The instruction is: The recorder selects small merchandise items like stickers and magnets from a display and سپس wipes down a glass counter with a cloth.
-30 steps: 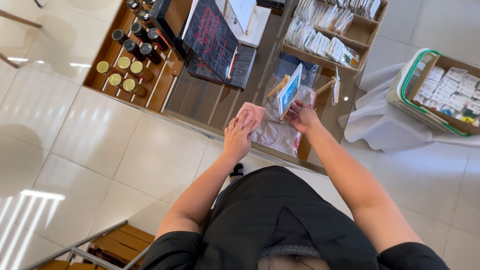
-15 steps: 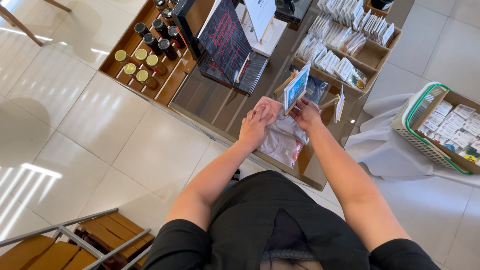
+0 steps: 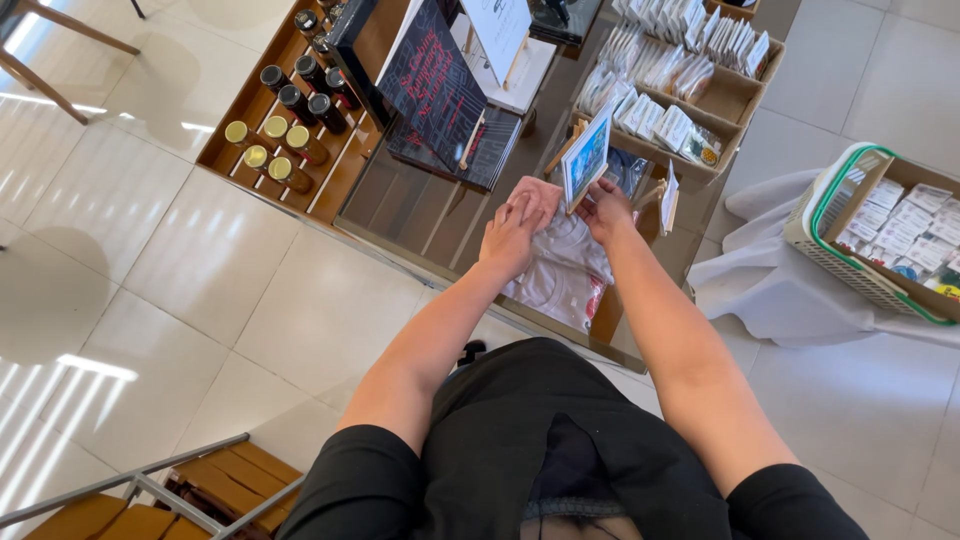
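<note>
Both my hands reach down into a wooden display box point(image 3: 606, 322) on a stand. My left hand point(image 3: 512, 237) lies flat on clear-wrapped packets point(image 3: 560, 285) in the box, its fingertips on a pink packet point(image 3: 540, 195). My right hand point(image 3: 603, 211) rests on the packets beside it, at the foot of a small upright picture card point(image 3: 586, 156). Whether either hand grips a packet is not visible from here.
A wooden tray point(image 3: 330, 185) holds dark bottles and gold-lidded jars point(image 3: 275, 150) at left. A dark chalkboard sign point(image 3: 432, 85) leans on an easel. Boxes of white packets point(image 3: 665, 115) stand behind. A green-rimmed basket point(image 3: 830, 250) sits on white cloth at right. Wooden steps point(image 3: 200, 490) lie near my feet.
My left hand has slid a little further over the packets toward the pink one. The view has shifted slightly. My right hand stays by the picture card.
</note>
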